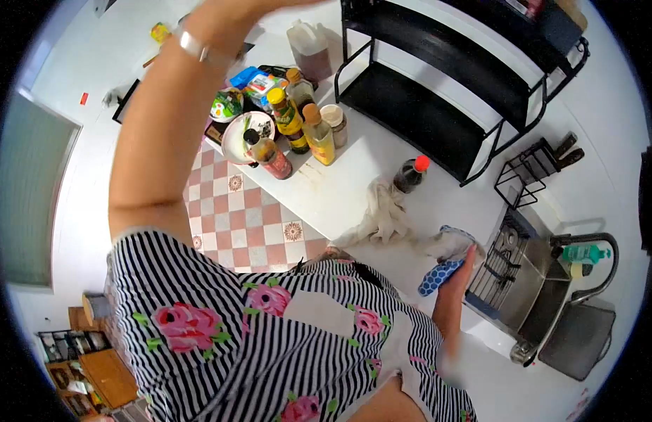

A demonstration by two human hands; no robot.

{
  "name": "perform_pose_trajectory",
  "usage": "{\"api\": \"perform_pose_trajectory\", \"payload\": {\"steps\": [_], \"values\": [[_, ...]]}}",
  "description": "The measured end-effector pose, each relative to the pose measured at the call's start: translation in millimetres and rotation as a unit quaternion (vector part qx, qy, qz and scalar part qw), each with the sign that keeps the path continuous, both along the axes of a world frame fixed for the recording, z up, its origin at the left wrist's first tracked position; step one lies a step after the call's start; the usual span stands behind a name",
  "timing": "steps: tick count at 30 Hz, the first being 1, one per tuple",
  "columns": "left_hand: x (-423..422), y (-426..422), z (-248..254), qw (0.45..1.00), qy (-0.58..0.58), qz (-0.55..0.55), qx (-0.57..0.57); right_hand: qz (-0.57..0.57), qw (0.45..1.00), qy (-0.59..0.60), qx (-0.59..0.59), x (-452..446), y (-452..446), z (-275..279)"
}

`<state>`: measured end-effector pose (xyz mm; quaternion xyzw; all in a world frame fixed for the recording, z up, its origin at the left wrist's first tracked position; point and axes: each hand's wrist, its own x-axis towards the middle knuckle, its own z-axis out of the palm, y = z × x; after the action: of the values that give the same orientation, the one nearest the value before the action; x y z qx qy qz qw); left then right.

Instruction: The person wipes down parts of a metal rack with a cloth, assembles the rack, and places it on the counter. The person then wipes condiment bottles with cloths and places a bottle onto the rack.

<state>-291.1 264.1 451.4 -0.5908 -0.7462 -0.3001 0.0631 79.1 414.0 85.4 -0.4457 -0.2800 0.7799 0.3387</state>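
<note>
My left arm reaches up across the view, with a pale band on its wrist. Only the near part of my left hand shows at the top edge, and its fingers are out of frame. Low on the right, my right hand grips a grey-white and blue-patterned cloth above the white counter. A crumpled cream cloth lies beside it. Close to that cloth stands a dark bottle with a red cap.
Several sauce bottles, a white bowl, a jar and a plastic jug crowd the counter's far-left end. A black rack stands along the back. At right are a knife holder and a sink with a faucet.
</note>
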Motion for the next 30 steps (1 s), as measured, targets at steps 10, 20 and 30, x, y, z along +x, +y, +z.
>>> {"api": "perform_pose_trajectory", "payload": {"steps": [10,20,30], "values": [[24.8,-204.8,-178.4,0.903,-0.253,0.308,0.158,0.071,0.997,-0.017,0.034,-22.0,-1.1,17.1],[28.0,-229.6,-235.4,0.869,-0.296,0.356,0.176,0.094,0.993,-0.06,0.047,-29.9,-3.4,27.1],[3.5,-205.9,-267.8,0.889,-0.273,0.364,0.058,0.059,0.994,-0.081,0.051,-25.4,-16.2,33.0]]}}
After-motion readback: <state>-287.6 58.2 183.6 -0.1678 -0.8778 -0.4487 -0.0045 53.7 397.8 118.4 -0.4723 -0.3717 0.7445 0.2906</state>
